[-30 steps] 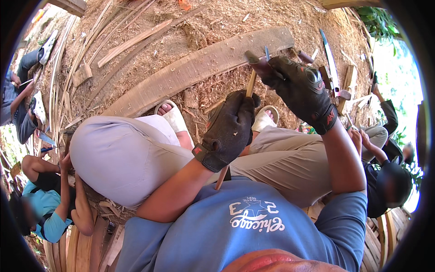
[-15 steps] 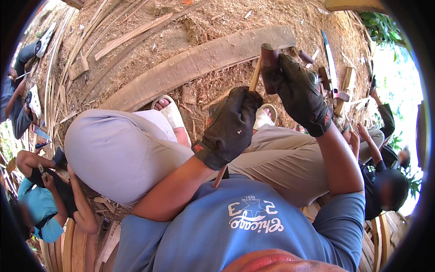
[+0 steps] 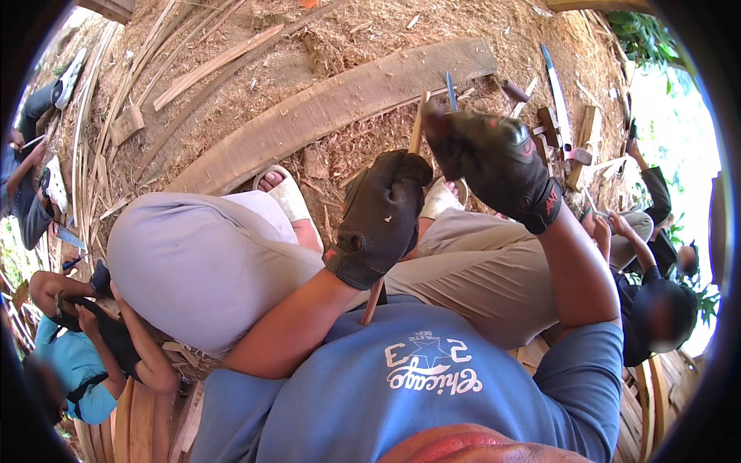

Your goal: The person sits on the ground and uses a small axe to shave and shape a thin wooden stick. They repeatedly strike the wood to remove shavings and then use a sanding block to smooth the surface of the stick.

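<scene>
My left hand (image 3: 384, 212), in a black work glove, is closed around a thin wooden stick (image 3: 417, 131). Its pale upper end rises above the fist, and its reddish lower end (image 3: 373, 302) points at my blue shirt. My right hand (image 3: 494, 158), gloved alike, is curled around a dark brown, cylinder-like piece (image 3: 435, 117), blurred by motion and mostly covered by the fingers. This piece is beside the stick's top; I cannot tell whether they touch. A narrow blue blade (image 3: 451, 89) shows just beyond the right hand; whether it is held or lies on the ground is unclear.
A long curved plank (image 3: 332, 116) lies on shavings ahead of my feet. To the right are a mallet (image 3: 515, 91), a long blade (image 3: 556, 92) and a hammer head (image 3: 579, 156). Wood strips (image 3: 220, 65) lie left. People sit at left (image 3: 85, 370) and right (image 3: 656, 309).
The right hand has moved left and slightly down, its brown piece now smeared and more covered. The blue blade has come into sight. The left hand has shifted slightly left, still on the stick.
</scene>
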`<state>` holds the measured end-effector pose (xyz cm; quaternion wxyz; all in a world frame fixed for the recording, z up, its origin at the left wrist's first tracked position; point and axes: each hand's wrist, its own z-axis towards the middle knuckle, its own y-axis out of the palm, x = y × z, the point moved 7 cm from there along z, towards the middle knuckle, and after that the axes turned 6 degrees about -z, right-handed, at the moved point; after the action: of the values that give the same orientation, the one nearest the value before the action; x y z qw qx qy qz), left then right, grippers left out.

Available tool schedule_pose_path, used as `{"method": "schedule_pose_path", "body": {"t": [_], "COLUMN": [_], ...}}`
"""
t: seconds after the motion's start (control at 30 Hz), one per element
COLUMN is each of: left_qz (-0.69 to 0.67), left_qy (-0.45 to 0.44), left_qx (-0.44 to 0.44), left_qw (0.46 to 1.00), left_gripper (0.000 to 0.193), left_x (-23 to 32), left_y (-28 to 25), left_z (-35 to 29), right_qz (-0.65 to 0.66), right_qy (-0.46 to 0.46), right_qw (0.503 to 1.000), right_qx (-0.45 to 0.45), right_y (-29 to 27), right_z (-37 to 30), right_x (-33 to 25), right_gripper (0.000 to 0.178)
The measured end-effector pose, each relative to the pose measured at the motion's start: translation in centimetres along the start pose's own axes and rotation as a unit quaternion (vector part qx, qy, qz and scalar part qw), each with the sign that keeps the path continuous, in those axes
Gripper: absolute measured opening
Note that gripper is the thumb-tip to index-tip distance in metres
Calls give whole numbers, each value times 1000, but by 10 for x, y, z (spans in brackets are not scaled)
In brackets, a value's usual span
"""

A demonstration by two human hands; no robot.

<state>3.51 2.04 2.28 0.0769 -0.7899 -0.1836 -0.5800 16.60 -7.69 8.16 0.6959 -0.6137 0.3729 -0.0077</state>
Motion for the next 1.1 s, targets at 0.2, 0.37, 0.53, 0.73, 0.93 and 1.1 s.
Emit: {"method": "schedule_pose_path", "body": {"t": [0.2, 0.37, 0.53, 0.73, 0.93, 1.1], "left_qz": [-51, -18, -70, -53, -104, -166], "left_qy": [-56, -39, -98, -78, -101, -163], "left_qx": [-19, -25, -37, -39, -45, -69], "left_qw": [997, 999, 992, 995, 988, 970], "left_gripper": [29, 32, 32, 32, 30, 35], "left_x": [-9, -2, -16, -9, -4, -15], "left_y": [7, 4, 11, 9, 10, 12], "left_z": [-3, 2, -3, -3, -6, -7], "right_qz": [40, -23, -23, 42, -34, 58], "right_qy": [12, 22, -10, 68, 14, 92], "right_qw": [997, 996, 999, 997, 995, 993], "right_qx": [72, -88, -47, -6, 97, -36], "right_y": [-25, -10, -10, -13, -21, -10], "right_z": [8, 8, 3, 6, 5, 2], "right_x": [4, -6, -6, 16, 8, 9], "right_gripper": [13, 18, 19, 23, 9, 14]}}
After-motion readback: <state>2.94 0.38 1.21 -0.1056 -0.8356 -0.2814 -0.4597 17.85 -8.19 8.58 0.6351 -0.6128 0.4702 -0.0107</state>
